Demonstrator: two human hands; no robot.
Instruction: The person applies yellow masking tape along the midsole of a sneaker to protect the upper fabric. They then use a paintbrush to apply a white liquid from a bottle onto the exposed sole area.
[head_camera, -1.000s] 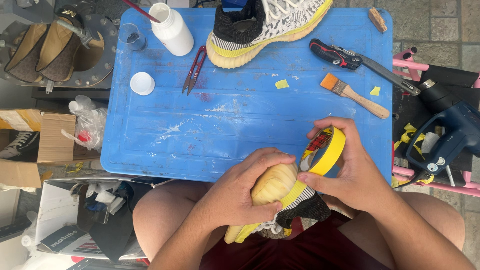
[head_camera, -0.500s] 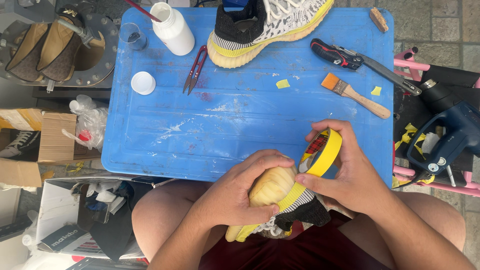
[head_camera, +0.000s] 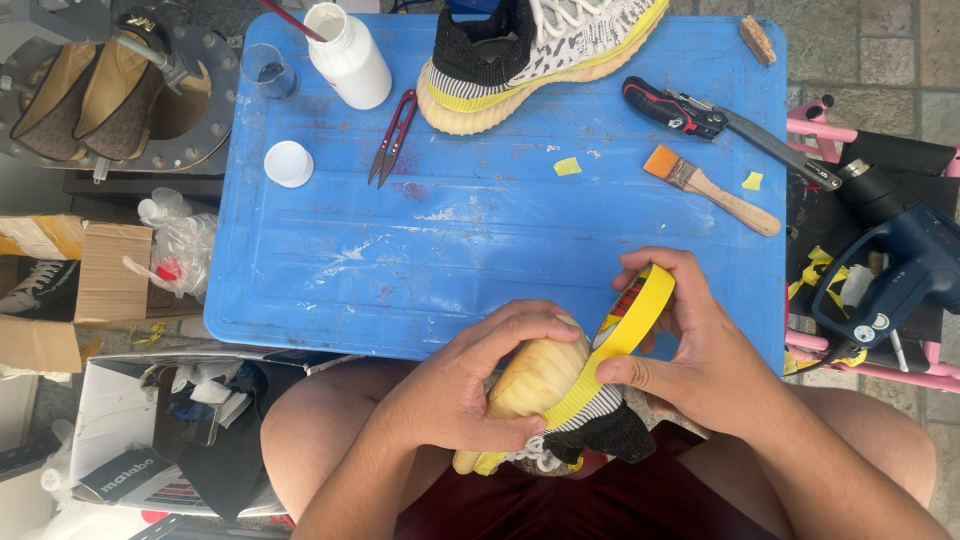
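The left hand (head_camera: 455, 395) wraps around a knit sneaker (head_camera: 535, 385) held over the person's lap, just below the near edge of the blue plastic table (head_camera: 480, 260). Its fingers curl together over the ribbed cream sole, clamped on the shoe. The right hand (head_camera: 700, 350) grips a roll of yellow masking tape (head_camera: 640, 310), thumb and fingers closed on the roll's rim, and a strip of tape runs from the roll down across the sole, touching it. The sneaker's dark collar and striped knit show beneath the strip.

On the table, the matching sneaker (head_camera: 530, 55) lies at the far edge, its cream and yellow sole facing the person. To its left stands a white plastic bottle (head_camera: 348, 55), open, with a red-handled stick (head_camera: 290, 18) poking out of its mouth; what it holds cannot be seen. Its white cap (head_camera: 289, 163) lies apart, near the table's left side. A small clear cup (head_camera: 268, 70) stands just beside the bottle; its contents are unclear. Red thread snips (head_camera: 392, 135) lie between the cap and the far sneaker. At the right lie a flat paintbrush (head_camera: 710, 188) with an orange ferrule and a black-and-red utility knife (head_camera: 725, 125). A blue power tool (head_camera: 900, 275) rests off the table's right edge. A cardboard box (head_camera: 60, 290) at the left holds a dark shoe.
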